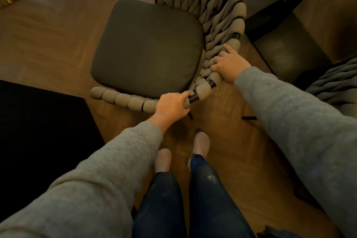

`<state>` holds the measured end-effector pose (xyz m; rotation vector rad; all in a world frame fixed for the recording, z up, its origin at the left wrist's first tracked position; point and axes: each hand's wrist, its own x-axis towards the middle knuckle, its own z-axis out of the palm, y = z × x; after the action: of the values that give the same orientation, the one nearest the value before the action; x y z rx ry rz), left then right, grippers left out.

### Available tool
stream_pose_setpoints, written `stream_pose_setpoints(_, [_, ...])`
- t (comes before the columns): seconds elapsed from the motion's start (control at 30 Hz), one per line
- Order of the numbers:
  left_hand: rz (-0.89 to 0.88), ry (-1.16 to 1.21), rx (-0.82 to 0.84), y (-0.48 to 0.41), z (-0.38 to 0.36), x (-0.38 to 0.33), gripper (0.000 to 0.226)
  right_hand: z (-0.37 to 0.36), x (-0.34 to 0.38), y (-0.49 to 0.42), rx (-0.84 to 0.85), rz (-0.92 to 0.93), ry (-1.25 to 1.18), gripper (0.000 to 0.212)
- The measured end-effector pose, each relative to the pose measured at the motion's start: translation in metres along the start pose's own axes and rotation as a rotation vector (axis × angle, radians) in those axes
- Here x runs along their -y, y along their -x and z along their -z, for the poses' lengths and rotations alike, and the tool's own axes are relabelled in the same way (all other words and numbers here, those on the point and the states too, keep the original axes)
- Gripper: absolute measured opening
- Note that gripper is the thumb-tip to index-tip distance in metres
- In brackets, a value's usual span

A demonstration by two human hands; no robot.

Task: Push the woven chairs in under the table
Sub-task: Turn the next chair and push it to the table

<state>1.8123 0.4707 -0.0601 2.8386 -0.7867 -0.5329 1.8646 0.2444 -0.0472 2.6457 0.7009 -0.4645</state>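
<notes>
Woven chair (218, 25) at centre frame, dark seat cushion (146, 50) lying in its curved rope back. Left hand (172, 105) at lower centre, grip closed round the padded top rail. Right hand (229, 63) right of centre, grip curled narrow over the same rail. Dark counter (42, 131) at left edge, beside the chair. Second woven chair (336, 85) at right edge.

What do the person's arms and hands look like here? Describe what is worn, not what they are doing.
Both arms wear long, loose grey knit sleeves reaching the wrists. The left hand and right hand are bare: no gloves, and no rings, watch or markings visible.
</notes>
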Motion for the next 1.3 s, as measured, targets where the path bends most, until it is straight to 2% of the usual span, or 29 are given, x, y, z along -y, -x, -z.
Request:
stream_pose_setpoints(0.2, [-0.114,-0.009,0.059,0.05,-0.014,0.01,0.036,-0.004,0.053,0.045,0.003,-0.054,-0.087,0.033])
stream_pose_setpoints(0.4, [-0.258,-0.1,0.111,0.107,-0.028,0.031,0.032,0.001,0.129,0.094,0.084,-0.158,-0.196,0.036])
stream_pose_setpoints(0.73, [-0.551,-0.295,0.266,0.178,-0.035,0.095,0.043,0.021,0.27,0.143,0.145,-0.374,-0.454,0.038])
stream_pose_setpoints(0.87, [-0.644,-0.342,0.321,0.184,-0.024,0.114,0.041,0.028,0.3,0.147,0.18,-0.378,-0.516,0.04])
stream_pose_setpoints(0.97, [-0.658,-0.376,0.365,0.183,-0.022,0.118,0.047,0.027,0.294,0.154,0.197,-0.265,-0.493,0.05])
stream_pose_setpoints(1.07, [-0.573,-0.33,0.375,0.187,-0.025,0.111,0.078,0.021,0.259,0.168,0.31,-0.193,-0.487,0.073])
stream_pose_setpoints(1.13, [-0.523,-0.247,0.32,0.195,-0.023,0.094,0.091,0.013,0.224,0.173,0.388,-0.198,-0.395,0.086])
stream_pose_setpoints(1.2, [-0.49,-0.138,0.274,0.203,-0.028,0.065,0.093,0.007,0.192,0.174,0.445,-0.219,-0.295,0.093])
stream_pose_setpoints(1.3, [-0.296,-0.038,0.2,0.205,-0.051,-0.003,0.089,-0.004,0.145,0.175,0.476,-0.206,-0.177,0.089])
